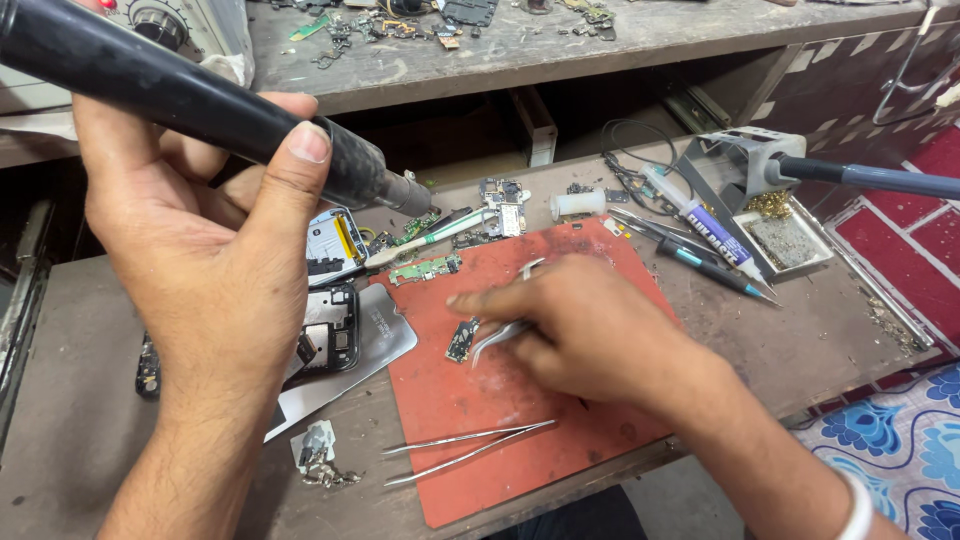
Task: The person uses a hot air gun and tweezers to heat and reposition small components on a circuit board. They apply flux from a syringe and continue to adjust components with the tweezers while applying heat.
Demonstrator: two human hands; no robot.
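Left hand (215, 255) clamped on hot-air wand (190, 100), right hand (580, 330) pinching tweezers (500, 335) at small circuit board (462, 340) on red mat (520, 400); risk of scorching from drifting nozzle.

Red mat (480, 400); black hot-air wand (190, 100); blue floral cloth (900, 440).

A single head-worn camera looks steeply down from the near edge of the table (80, 420), close above it, facing the raised shelf (560, 50) at its far edge.
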